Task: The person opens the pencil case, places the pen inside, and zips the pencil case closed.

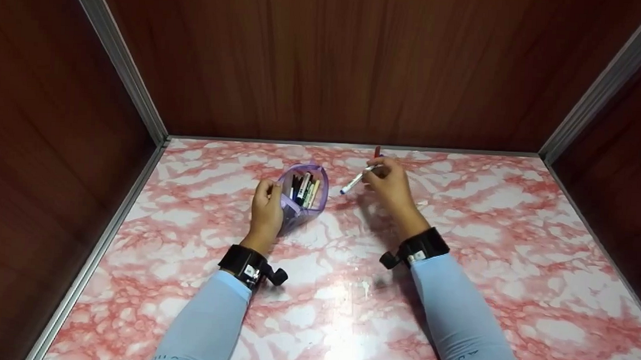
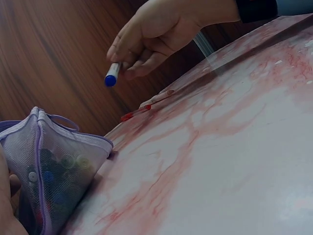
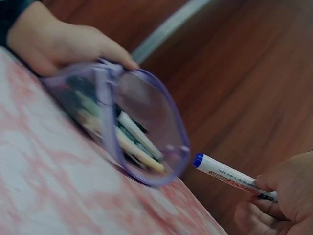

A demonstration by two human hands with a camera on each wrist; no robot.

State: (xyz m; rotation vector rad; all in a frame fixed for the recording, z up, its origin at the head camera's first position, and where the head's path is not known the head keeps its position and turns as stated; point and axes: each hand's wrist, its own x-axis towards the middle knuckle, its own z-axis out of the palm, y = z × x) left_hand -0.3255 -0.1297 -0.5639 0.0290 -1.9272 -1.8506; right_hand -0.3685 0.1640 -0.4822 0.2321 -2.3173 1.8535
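Observation:
My left hand [image 1: 265, 213] grips the edge of a purple mesh zip pouch [image 1: 326, 190], holding its mouth open. Several pens and markers [image 1: 305, 190] stand bunched inside, white, dark and pale yellow ones among them. To the right of the pouch, my right hand [image 1: 394, 188] pinches a white marker [image 1: 355, 182] with a blue end. That blue end points toward the pouch and stays apart from its rim. In the right wrist view the marker [image 3: 227, 174] is raised beside the pouch opening [image 3: 182, 132], printed text along its barrel.
Slim red-ended items [image 2: 136, 113] lie on the table toward the back wall, partly behind my right hand in the head view. Brown wood-grain panels [image 1: 326, 65] with metal edging enclose the red-and-white marbled tabletop [image 1: 484, 298] at the back and sides.

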